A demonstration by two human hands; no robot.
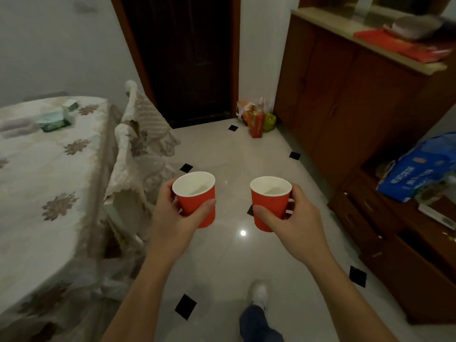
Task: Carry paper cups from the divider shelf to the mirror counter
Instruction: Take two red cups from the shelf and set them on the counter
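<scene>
- A person crosses a tiled floor (222,149) with a red paper cup in each hand, both arms stretched forward.
- The left hand (170,218) holds the left cup (192,201) at 7 o'clock in the view; its grip is clamped on the cup, thumb across the near side and fingers curled round the back.
- The right hand (293,223) holds the right cup (274,203) at 5 o'clock, its grip likewise closed round the cup, thumb on the near wall and fingers behind.
- Both cups are upright, mouths up, white inside, carried in the air over the floor and apart from each other.
- A dark door (182,58) stands at 12 o'clock, with bright bags (256,119) on the floor at its right foot.
- A brown cabinet (345,95) runs along the wall at 2 o'clock; its pale worktop (320,19) bears a red sheet (394,43) and a blurred bowl (414,27).
- A blue bag (419,174) lies on lower brown furniture at 3 o'clock.
- At 9 o'clock, a floral cloth (49,181) covers a table, with a green tissue pack (54,119) at its far end.
- A chair (140,134) draped in lace stands just beside that table.
- One white shoe (259,292) and a blue trouser leg show at 6 o'clock, on the white tiles with black diamond insets.
</scene>
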